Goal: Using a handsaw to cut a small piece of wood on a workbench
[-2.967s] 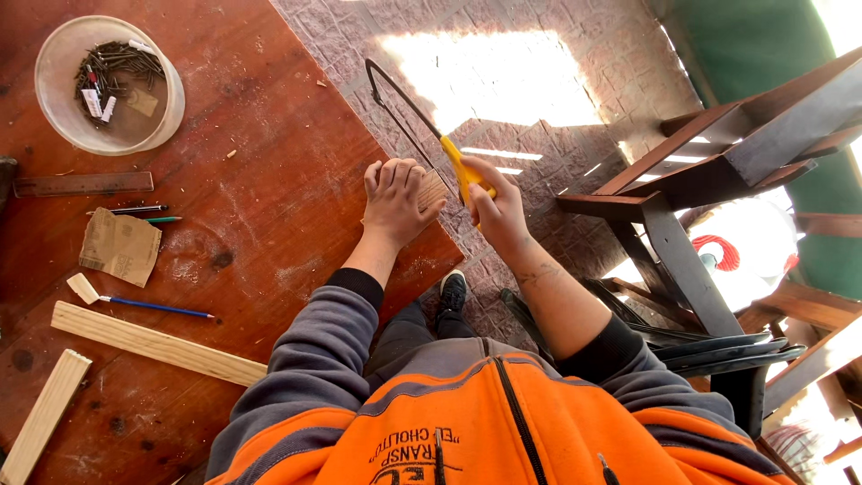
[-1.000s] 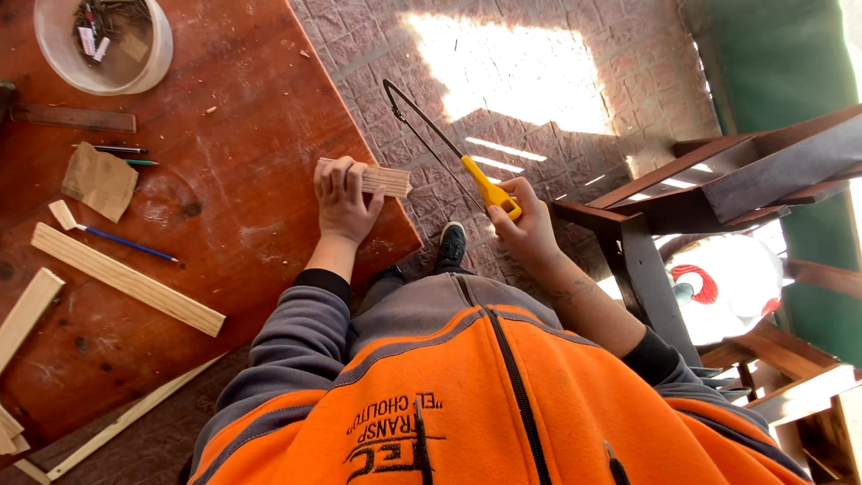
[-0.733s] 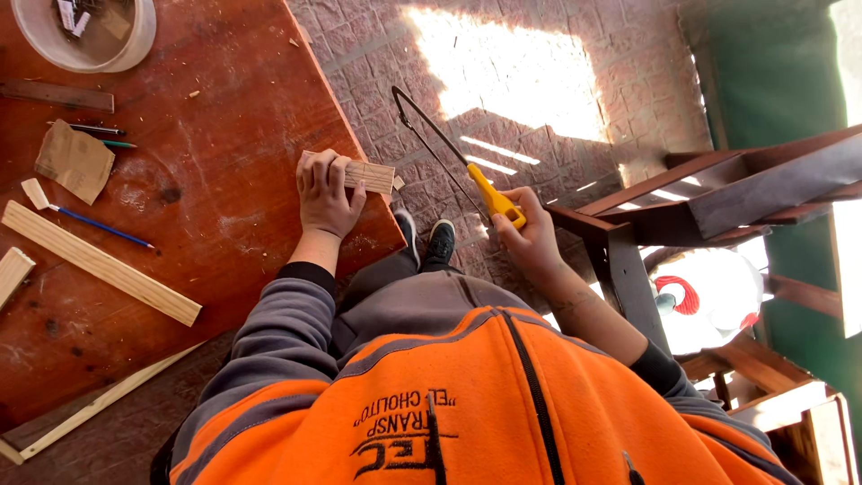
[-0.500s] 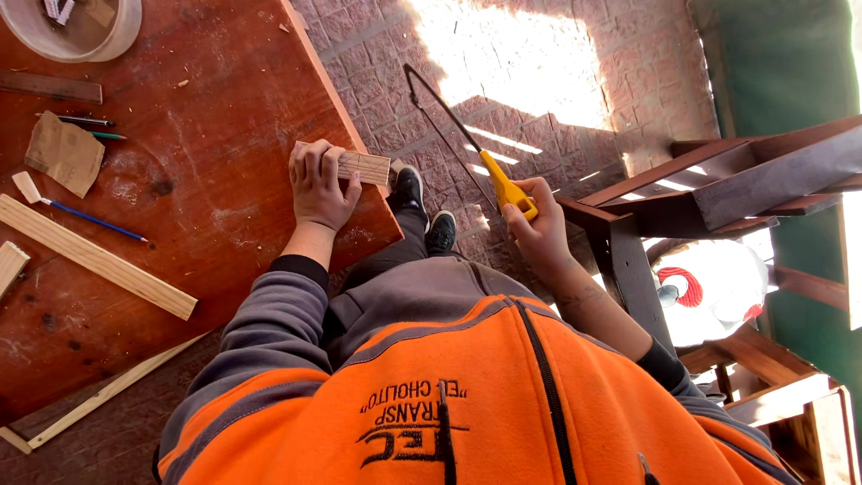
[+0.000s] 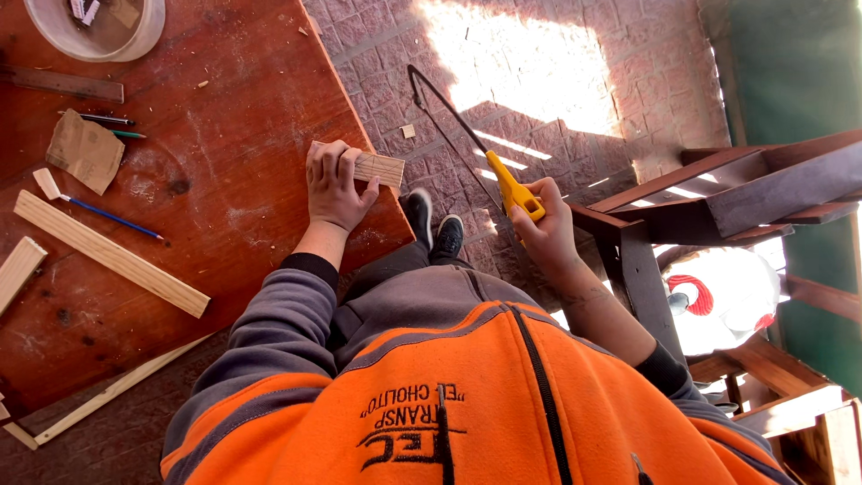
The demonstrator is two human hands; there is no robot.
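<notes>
Head view, looking straight down. One person, two hands in frame.

Left hand (image 5: 335,187): fingers curled over one short wood block (image 5: 370,167), pinning it flat at the edge of the red-brown table (image 5: 224,180). The block's right end sticks out past the thumb, close to the table's edge.

Right hand (image 5: 543,229): fist wrapped round the yellow handle of one hacksaw (image 5: 489,162). The saw's black frame slants up and away over the brick paving (image 5: 557,81), clear of the block and the table.

Between the hands, lower down: two dark shoes (image 5: 433,224) on the paving.

On the table, well left of the block:
- one long wood strip (image 5: 108,253), lying diagonally;
- one shorter strip (image 5: 18,269), cut off by the frame edge;
- one thin batten (image 5: 117,391) along the lower edge;
- one blue pencil (image 5: 117,218) just above the long strip;
- two more pencils or pens (image 5: 103,119), side by side;
- one scrap of brown cardboard (image 5: 85,151);
- one white round tub (image 5: 99,27) at the top, with small bits inside, too small to count.

Right of the person: one dark wooden bench frame (image 5: 745,193).
</notes>
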